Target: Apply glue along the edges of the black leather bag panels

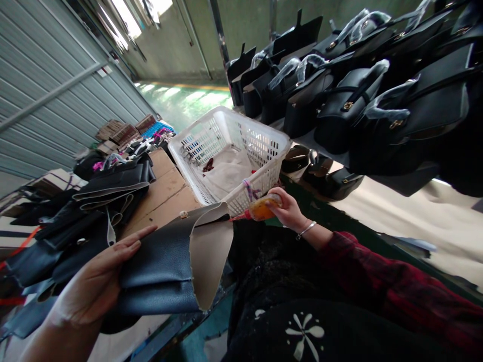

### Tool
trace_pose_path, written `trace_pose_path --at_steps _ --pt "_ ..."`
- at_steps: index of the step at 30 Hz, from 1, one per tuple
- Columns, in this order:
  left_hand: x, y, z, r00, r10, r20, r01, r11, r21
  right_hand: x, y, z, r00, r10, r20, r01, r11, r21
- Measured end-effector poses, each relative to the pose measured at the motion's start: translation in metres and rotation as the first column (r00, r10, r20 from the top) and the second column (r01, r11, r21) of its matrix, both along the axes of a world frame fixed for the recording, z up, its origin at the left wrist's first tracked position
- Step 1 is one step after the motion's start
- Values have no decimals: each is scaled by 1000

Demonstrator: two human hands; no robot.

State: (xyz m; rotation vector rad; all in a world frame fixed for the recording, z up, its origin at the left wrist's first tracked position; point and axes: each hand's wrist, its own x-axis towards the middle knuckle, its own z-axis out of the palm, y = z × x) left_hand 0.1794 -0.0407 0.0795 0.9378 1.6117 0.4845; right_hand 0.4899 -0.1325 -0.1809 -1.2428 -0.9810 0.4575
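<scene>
In my left hand (96,281) rests a folded black leather bag piece (162,261), with its fingers stretched along the side and part of the grip hidden behind it. The piece's pale beige inner face (211,256) shows at the right end, where the raw edge curls open. My right hand (289,208) is closed around a small squeeze bottle (265,207) of amber liquid. Its red nozzle points left, with the tip at or very near the upper right edge of the leather piece; actual contact I cannot make out.
A white plastic basket (226,188) with pale sheets inside stands just ahead, beside a cardboard-topped surface (162,191). Black leather pieces (83,241) lie piled at left. Racked black handbags (347,100) with plastic-wrapped handles fill the right. Beige sheet material (411,216) lies below them.
</scene>
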Motion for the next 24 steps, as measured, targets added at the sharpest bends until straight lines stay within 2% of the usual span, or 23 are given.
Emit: trace_pose_path --at_steps 7,14,20,24 --pt "0 -1 -4 999 -32 -11 32 999 10 -3 -14 -12 989 69 -131 -78 995 -63" --pt "-1 -4 -4 1000 -15 4 14 1000 13 -1 -11 -20 962 -33 -271 3 994 -108" --pt "-5 -5 -8 1000 -12 -3 12 1000 18 -7 4 -18 956 -14 -294 -13 996 -89" --pt "-12 -6 -14 1000 -29 -2 29 1000 5 -11 4 -24 957 -19 -290 -15 993 -113"
